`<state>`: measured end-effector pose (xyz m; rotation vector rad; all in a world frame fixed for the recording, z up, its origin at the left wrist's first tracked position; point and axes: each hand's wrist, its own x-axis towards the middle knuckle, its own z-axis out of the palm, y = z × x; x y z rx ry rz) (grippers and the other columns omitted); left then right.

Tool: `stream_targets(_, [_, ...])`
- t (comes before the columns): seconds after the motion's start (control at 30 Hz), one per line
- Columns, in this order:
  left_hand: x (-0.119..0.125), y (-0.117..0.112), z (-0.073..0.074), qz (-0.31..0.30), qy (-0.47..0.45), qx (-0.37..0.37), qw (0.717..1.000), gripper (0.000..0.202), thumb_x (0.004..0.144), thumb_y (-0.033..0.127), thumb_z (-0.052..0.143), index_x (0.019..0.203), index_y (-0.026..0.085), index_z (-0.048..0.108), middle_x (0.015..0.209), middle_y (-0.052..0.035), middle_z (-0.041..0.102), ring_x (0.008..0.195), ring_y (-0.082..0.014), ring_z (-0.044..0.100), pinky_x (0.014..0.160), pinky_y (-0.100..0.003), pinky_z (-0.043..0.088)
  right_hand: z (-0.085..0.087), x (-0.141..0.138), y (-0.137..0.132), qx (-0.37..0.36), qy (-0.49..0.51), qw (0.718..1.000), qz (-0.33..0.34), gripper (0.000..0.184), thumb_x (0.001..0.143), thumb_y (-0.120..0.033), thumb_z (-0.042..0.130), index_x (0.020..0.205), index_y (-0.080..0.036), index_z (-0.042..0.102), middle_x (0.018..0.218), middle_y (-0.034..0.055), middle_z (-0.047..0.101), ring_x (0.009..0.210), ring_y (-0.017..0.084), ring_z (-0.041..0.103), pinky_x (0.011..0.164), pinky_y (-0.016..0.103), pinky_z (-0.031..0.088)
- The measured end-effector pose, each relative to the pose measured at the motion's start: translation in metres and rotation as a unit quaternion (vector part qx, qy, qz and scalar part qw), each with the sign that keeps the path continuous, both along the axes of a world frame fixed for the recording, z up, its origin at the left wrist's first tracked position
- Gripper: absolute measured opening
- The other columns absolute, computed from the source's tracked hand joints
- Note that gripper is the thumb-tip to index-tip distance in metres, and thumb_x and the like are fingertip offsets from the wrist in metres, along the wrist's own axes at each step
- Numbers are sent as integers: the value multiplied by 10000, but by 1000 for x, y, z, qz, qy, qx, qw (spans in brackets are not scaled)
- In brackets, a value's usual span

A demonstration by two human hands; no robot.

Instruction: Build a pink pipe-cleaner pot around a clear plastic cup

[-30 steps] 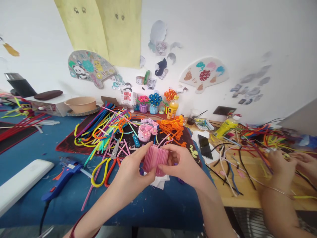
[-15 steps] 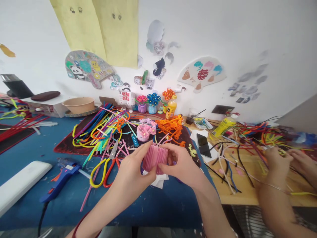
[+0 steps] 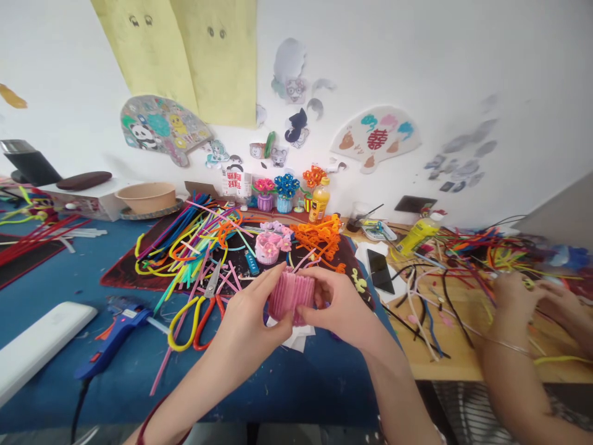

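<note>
Both my hands hold a small pink ribbed cup made of pipe cleaners (image 3: pixel 291 295) above the blue table. My left hand (image 3: pixel 250 321) pinches its left side with fingers stretched along it. From the right, my right hand (image 3: pixel 340 309) wraps round the cup's side and rim. White paper scraps (image 3: pixel 296 337) lie under the cup. Behind it sit a finished pink pipe-cleaner cup (image 3: pixel 269 246) and an orange pile of bent pipe cleaners (image 3: pixel 322 238).
Scissors with yellow and red handles (image 3: pixel 197 309) and a blue glue gun (image 3: pixel 113 334) lie to the left, beyond them a heap of coloured pipe cleaners (image 3: pixel 189 238). A phone (image 3: pixel 378 271) lies right. Another person's hands (image 3: pixel 532 296) work at the far right among wires.
The view has drifted slightly; my hands and the pink cup stay almost where they were. The other person's hands have shifted a little up and to the left.
</note>
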<state>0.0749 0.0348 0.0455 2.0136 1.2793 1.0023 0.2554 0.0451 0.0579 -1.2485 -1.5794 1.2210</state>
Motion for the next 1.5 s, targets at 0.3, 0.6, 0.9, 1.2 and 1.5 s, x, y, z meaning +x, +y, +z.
stream_targets(0.3, [-6, 0, -1, -33, -22, -40, 998, 709, 780, 186, 565, 1473, 130, 425, 1482, -166, 535, 1348, -324, 532, 1012, -492, 550, 4, 3, -2, -14, 1, 1000, 21, 634, 615, -118, 758, 1237, -156, 646, 704, -43, 546, 593, 124, 437, 528, 250, 362])
stream_targets(0.6, [-11, 3, -2, -45, -66, -77, 994, 487, 904, 350, 588, 1374, 248, 514, 1437, -104, 579, 1243, -270, 601, 1038, -479, 505, -5, 8, 3, -20, 56, 997, 43, 272, 843, -405, 708, 1002, -187, 738, 823, 24, 683, 688, 161, 598, 588, 258, 462])
stream_targets(0.9, [-8, 4, -9, -26, -102, -94, 990, 504, 847, 321, 663, 1320, 256, 501, 1391, -117, 579, 1146, -264, 615, 994, -485, 495, -15, 5, 6, -22, 76, 997, 20, 273, 792, -416, 759, 920, -175, 742, 804, 30, 699, 714, 174, 625, 638, 279, 471])
stream_targets(1.2, [-3, 3, -31, -90, -245, -227, 938, 652, 874, 483, 653, 1440, 273, 408, 1541, -105, 469, 1389, -292, 480, 1124, -468, 432, -17, -3, 2, 9, 89, 996, 3, 260, 748, -271, 807, 975, -201, 701, 627, -66, 542, 511, 88, 412, 484, 221, 310])
stream_targets(1.5, [0, -2, -33, -51, -336, -307, 889, 640, 870, 553, 657, 1416, 263, 493, 1547, -71, 477, 1440, -287, 400, 1164, -411, 369, -29, 4, 0, -41, 185, 981, 46, 373, 799, -367, 798, 1117, -241, 649, 720, -60, 570, 487, 55, 506, 443, 167, 379])
